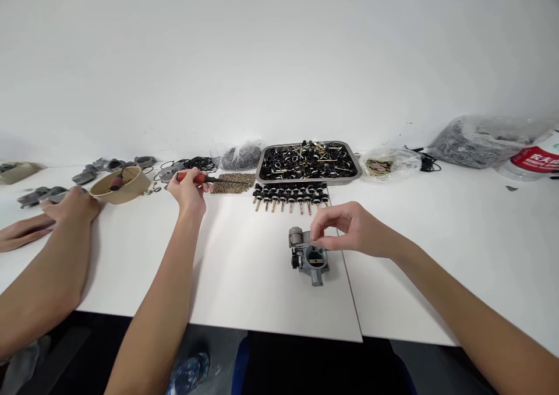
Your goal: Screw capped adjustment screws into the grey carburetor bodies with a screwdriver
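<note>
My left hand (188, 192) is closed around the red handle of a screwdriver (200, 178). Its dark shaft reaches right, over a pile of small brass-coloured screws (233, 185). A grey metal carburetor (316, 277) sits on the white table in front of me, its round bore facing up with a brass-coloured piece inside. Just above its upper right side is my right hand (349, 227), thumb and fingertips pinched together. Whatever lies between those fingertips is too small to make out.
Behind the carburetor is a row of black parts with brass stems (290, 196), then a metal tray (305, 180) of similar parts. Plastic bags (471, 141) line the wall. At left, another person's arms (56, 261) rest near a beige bowl (124, 192).
</note>
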Action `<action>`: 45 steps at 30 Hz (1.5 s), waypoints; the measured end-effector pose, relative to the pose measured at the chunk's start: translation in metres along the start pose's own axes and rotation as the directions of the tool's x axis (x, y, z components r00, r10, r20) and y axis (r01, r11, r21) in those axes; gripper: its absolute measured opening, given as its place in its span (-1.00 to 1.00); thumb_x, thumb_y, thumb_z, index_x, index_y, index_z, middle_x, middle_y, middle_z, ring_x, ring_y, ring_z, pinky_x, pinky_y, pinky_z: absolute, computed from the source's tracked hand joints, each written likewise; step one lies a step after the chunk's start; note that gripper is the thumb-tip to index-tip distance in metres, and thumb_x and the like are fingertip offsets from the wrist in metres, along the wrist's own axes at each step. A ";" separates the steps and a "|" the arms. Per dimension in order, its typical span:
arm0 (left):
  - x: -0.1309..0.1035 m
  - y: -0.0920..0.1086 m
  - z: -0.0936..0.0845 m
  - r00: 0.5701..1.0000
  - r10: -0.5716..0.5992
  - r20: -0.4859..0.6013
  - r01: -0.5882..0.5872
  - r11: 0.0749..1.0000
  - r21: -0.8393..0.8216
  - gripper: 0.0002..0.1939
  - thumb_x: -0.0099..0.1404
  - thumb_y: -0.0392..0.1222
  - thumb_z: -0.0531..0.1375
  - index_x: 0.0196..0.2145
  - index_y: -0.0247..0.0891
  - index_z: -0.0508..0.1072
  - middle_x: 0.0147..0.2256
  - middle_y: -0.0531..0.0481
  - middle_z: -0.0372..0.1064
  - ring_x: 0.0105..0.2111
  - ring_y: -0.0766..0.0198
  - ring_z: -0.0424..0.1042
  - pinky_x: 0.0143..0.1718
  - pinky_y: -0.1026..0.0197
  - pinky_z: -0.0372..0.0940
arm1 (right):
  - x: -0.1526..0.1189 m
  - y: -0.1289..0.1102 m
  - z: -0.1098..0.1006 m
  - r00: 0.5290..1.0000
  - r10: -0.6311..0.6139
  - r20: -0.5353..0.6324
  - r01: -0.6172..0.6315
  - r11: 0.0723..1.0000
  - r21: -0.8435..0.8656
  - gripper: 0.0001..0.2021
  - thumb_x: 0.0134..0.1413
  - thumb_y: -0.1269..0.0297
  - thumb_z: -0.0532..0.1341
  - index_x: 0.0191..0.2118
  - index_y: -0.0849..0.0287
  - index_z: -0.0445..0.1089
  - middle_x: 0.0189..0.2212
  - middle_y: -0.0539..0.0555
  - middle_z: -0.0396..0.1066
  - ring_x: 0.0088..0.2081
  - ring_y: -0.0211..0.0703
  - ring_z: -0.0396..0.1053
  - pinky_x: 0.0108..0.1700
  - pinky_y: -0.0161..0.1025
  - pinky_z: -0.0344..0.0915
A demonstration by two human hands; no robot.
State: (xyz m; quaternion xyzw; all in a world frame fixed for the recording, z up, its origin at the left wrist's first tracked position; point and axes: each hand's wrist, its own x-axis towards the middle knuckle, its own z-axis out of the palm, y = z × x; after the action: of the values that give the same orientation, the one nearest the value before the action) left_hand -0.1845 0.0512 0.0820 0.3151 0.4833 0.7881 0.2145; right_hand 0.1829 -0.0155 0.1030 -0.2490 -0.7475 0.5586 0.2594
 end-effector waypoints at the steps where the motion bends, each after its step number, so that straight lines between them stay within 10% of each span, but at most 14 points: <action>1: 0.000 0.000 0.000 1.000 0.001 0.001 -0.001 1.000 0.001 -0.82 -0.05 -0.28 0.21 -0.52 -0.24 0.22 -0.62 0.03 0.35 -0.79 0.37 0.12 -0.78 0.24 0.13 | 0.000 -0.001 0.000 1.000 -0.005 -0.003 0.005 0.999 -0.042 -0.91 0.03 0.27 0.37 -0.35 0.16 0.52 -0.37 0.05 0.51 -0.29 -0.14 0.43 -0.09 -0.10 0.34; 16: 0.000 -0.001 0.000 1.000 -0.003 0.007 0.003 0.999 0.035 -0.81 -0.02 -0.28 0.19 -0.48 -0.23 0.19 -0.60 0.05 0.35 -0.77 0.40 0.13 -0.77 0.28 0.14 | -0.003 -0.005 0.010 0.994 0.106 -0.040 -0.111 0.979 -0.168 -0.85 0.01 0.44 0.22 -0.28 0.13 0.48 -0.57 -0.08 0.23 -0.46 -0.27 0.18 -0.34 -0.25 0.15; 45: -0.002 -0.001 0.002 1.000 -0.024 0.001 0.024 0.999 0.039 -0.83 0.00 -0.32 0.19 -0.48 -0.24 0.20 -0.59 0.02 0.35 -0.77 0.39 0.15 -0.77 0.32 0.11 | -0.008 -0.005 0.028 0.995 0.100 -0.001 -0.096 0.957 -0.275 -0.83 0.17 0.33 0.15 -0.17 0.11 0.46 -0.49 0.01 0.34 -0.46 -0.23 0.24 -0.50 -0.29 0.10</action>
State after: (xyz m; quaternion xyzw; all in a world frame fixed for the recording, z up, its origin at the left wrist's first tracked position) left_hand -0.1819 0.0517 0.0812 0.3140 0.5020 0.7758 0.2180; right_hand 0.1701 -0.0421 0.1005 -0.3158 -0.8060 0.4633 0.1898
